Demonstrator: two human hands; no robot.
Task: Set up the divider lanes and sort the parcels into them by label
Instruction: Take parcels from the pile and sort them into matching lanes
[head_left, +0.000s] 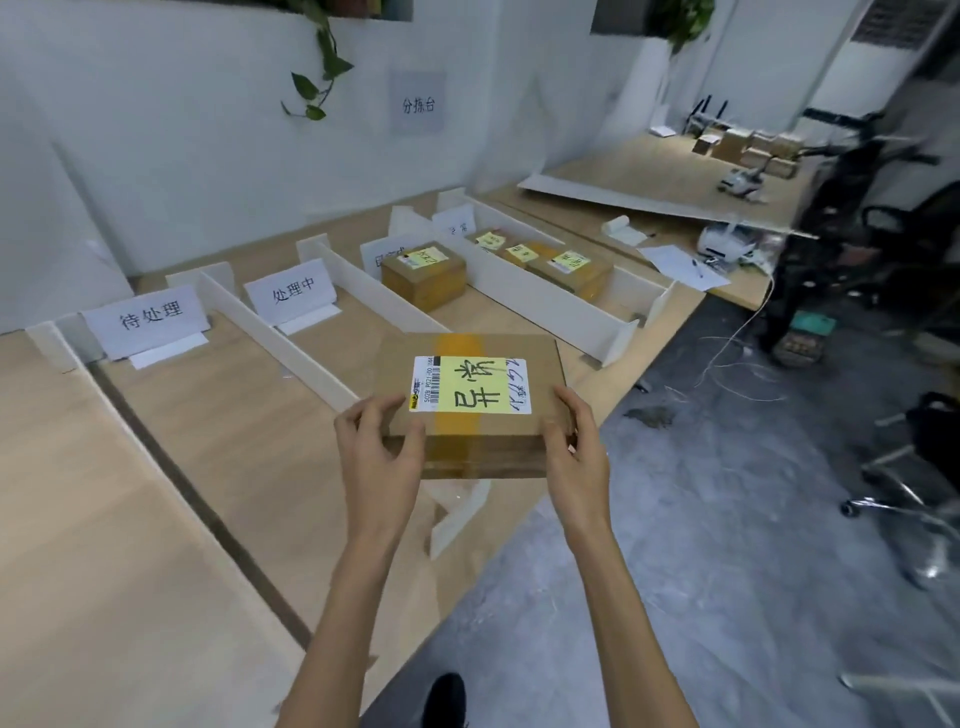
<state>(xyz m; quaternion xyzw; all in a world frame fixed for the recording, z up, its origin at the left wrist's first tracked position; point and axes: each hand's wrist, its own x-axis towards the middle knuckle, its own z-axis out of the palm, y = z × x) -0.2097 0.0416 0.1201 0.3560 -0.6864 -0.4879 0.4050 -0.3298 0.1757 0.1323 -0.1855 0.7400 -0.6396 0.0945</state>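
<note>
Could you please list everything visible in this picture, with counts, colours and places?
Table: one, light wood, along wall.
Held parcel: one, brown, yellow label, over table's near edge.
Lane parcels: four, brown, one in third lane from left, three in fourth.
Dividers: about five, white, upright on table.
Lane signs: four, white, at lanes' far ends.
Wall sign: one, pale, on wall.
Plants: two, green, hanging at wall top.
Left hand: one, grips held parcel's left side.
Right hand: one, grips its right side.
</note>
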